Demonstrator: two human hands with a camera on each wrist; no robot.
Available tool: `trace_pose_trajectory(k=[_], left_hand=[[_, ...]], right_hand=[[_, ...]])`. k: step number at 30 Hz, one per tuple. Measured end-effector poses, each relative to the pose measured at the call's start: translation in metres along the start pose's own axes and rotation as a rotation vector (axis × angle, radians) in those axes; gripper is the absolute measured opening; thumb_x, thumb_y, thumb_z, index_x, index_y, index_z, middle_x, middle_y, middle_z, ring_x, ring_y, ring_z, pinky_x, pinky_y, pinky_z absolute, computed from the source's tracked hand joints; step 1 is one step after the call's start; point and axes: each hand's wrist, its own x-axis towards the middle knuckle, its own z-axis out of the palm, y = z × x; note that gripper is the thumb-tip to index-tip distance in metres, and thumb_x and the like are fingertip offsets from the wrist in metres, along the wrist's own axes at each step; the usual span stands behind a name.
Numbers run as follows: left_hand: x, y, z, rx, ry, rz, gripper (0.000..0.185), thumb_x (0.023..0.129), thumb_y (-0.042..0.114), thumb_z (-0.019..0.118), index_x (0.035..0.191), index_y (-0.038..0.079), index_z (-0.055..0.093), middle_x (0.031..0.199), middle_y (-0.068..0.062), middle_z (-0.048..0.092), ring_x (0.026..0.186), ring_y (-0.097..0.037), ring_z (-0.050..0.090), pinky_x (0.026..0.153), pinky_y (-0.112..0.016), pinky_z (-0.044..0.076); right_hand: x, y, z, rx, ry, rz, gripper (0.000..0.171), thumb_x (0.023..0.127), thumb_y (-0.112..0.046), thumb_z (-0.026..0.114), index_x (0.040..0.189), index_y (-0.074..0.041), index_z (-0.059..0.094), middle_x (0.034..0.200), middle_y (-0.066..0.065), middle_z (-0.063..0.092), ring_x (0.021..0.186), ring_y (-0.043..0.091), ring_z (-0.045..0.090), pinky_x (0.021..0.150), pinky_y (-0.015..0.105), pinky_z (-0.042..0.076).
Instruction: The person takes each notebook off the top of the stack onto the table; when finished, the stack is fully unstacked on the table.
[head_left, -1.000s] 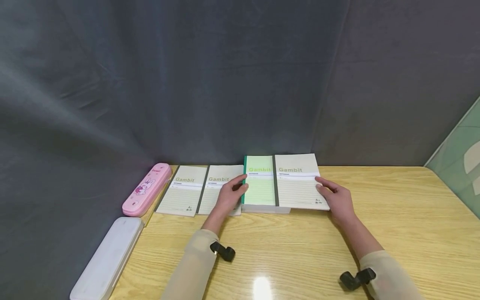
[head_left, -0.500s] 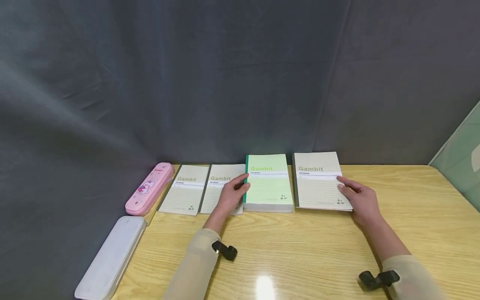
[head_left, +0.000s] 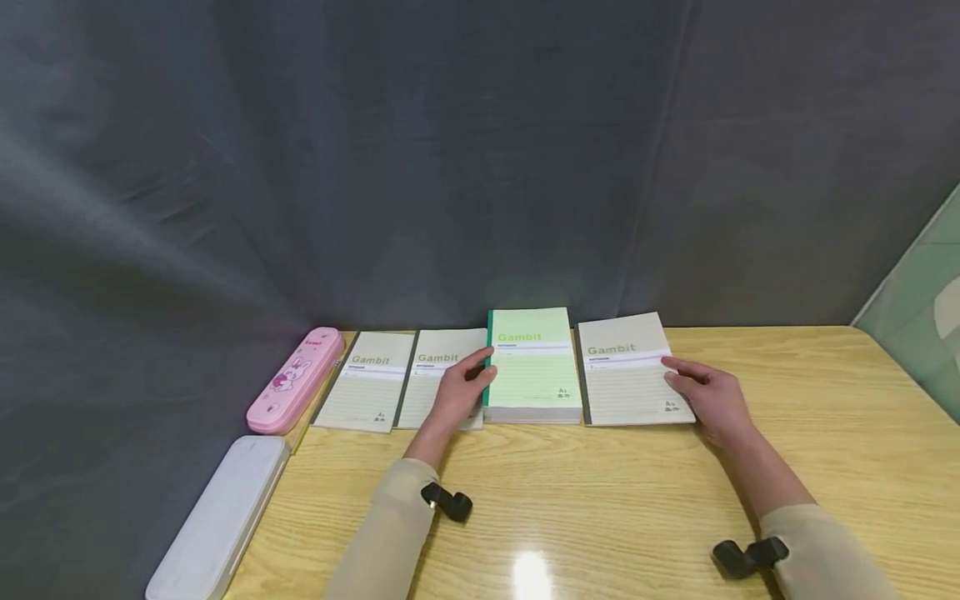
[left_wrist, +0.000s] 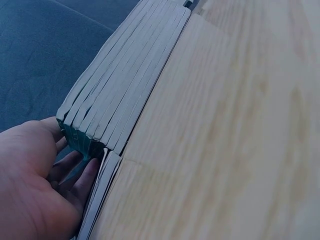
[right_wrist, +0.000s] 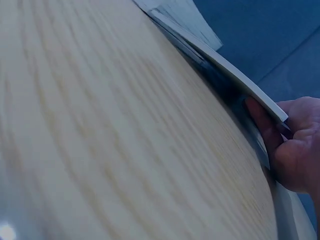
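Observation:
In the head view, a thick stack of green notebooks [head_left: 531,367] with a dark green spine stands at the middle back of the table. My left hand [head_left: 456,392] touches the spine side of this stack; the left wrist view shows its fingertips [left_wrist: 90,172] against the green spines. Right of the stack, a white notebook [head_left: 628,379] with a dark spine is pinched at its right edge by my right hand [head_left: 716,404]. The right wrist view shows that notebook's edge [right_wrist: 240,85] tilted, its held side raised above the table, with fingers beneath it.
Two white notebooks, one at the far left [head_left: 366,392] and one partly behind my left hand [head_left: 412,400], lie left of the stack. A pink pencil case [head_left: 294,382] and a white case [head_left: 219,517] line the left side. A dark curtain [head_left: 480,167] hangs behind the table [head_left: 600,517].
My right hand has moved the white notebook rightward from over the green stack, then slightly back and lower beside it. My left hand has stayed at the stack's spine.

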Motion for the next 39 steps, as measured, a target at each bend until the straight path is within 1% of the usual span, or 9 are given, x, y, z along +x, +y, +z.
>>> trace_pose_trajectory(k=[6,8,10,15,20,25,33,37,39], left_hand=[[0.000,0.000,0.002,-0.014,-0.015,0.015,0.043,0.100,0.026,0.067,0.142,0.017,0.062,0.143,-0.003,0.058,0.130,-0.021,0.054,0.109,-0.037,0.042],[0.000,0.000,0.003,-0.019,-0.019,0.018,0.043,0.100,0.026,0.067,0.142,0.017,0.062,0.144,-0.003,0.058,0.131,-0.021,0.054,0.109,-0.037,0.042],[-0.001,0.000,0.004,-0.018,-0.017,0.019,0.043,0.100,0.026,0.067,0.142,0.017,0.062,0.143,-0.003,0.058,0.131,-0.021,0.054,0.109,-0.037,0.042],[-0.001,-0.001,0.006,-0.012,-0.009,0.014,0.043,0.100,0.026,0.067,0.142,0.017,0.062,0.144,-0.003,0.058,0.131,-0.022,0.054,0.109,-0.038,0.042],[-0.001,-0.002,0.006,-0.009,-0.005,0.000,0.043,0.100,0.027,0.068,0.142,0.019,0.062,0.142,-0.005,0.059,0.131,-0.022,0.054,0.110,-0.038,0.042],[0.000,-0.002,0.004,-0.010,0.002,0.006,0.043,0.100,0.027,0.068,0.142,0.018,0.062,0.140,-0.007,0.060,0.129,-0.024,0.055,0.109,-0.040,0.042],[-0.002,-0.001,0.000,-0.030,-0.002,0.010,0.044,0.100,0.027,0.068,0.142,0.017,0.061,0.141,-0.008,0.060,0.131,-0.025,0.054,0.111,-0.041,0.041],[-0.002,-0.002,0.000,-0.041,-0.007,0.021,0.045,0.100,0.027,0.068,0.142,0.016,0.061,0.141,-0.008,0.060,0.131,-0.025,0.054,0.111,-0.041,0.041],[-0.001,-0.003,0.000,-0.037,-0.006,0.025,0.044,0.100,0.027,0.068,0.142,0.016,0.061,0.141,-0.007,0.060,0.131,-0.025,0.054,0.110,-0.041,0.041]], right_hand=[[0.004,-0.001,0.006,-0.053,-0.002,0.026,0.048,0.103,-0.021,0.062,0.142,0.005,0.054,0.150,0.026,0.044,0.107,0.005,0.053,0.076,0.011,0.051],[0.003,-0.002,0.006,-0.130,0.005,0.026,0.046,0.103,-0.023,0.061,0.140,0.003,0.057,0.149,0.025,0.047,0.118,0.014,0.052,0.080,0.011,0.049],[0.002,-0.003,0.006,-0.227,0.010,0.005,0.044,0.103,-0.025,0.061,0.138,0.001,0.061,0.146,0.025,0.050,0.128,0.026,0.051,0.090,0.019,0.051],[-0.002,-0.004,0.004,-0.462,0.048,-0.140,0.039,0.101,-0.027,0.064,0.129,-0.001,0.069,0.129,0.027,0.062,0.126,0.046,0.053,0.100,0.055,0.043],[-0.002,-0.002,0.005,-0.602,0.059,-0.301,0.031,0.098,-0.019,0.067,0.122,0.000,0.072,0.117,0.030,0.067,0.112,0.052,0.059,0.091,0.061,0.045],[0.000,-0.002,0.008,-0.706,0.052,-0.415,0.024,0.094,-0.011,0.072,0.113,0.004,0.075,0.123,0.031,0.064,0.115,0.054,0.054,0.097,0.065,0.039],[0.004,-0.003,0.014,-0.647,0.093,-0.443,0.019,0.091,-0.006,0.073,0.104,0.007,0.075,0.119,0.032,0.062,0.115,0.052,0.053,0.100,0.065,0.037],[0.006,-0.006,0.019,-0.549,0.192,-0.435,0.018,0.094,-0.006,0.070,0.107,0.005,0.074,0.119,0.027,0.064,0.112,0.046,0.059,0.092,0.059,0.048],[0.006,-0.008,0.024,-0.502,0.227,-0.402,0.019,0.097,-0.009,0.067,0.111,0.002,0.074,0.119,0.025,0.065,0.109,0.042,0.061,0.086,0.048,0.054]])
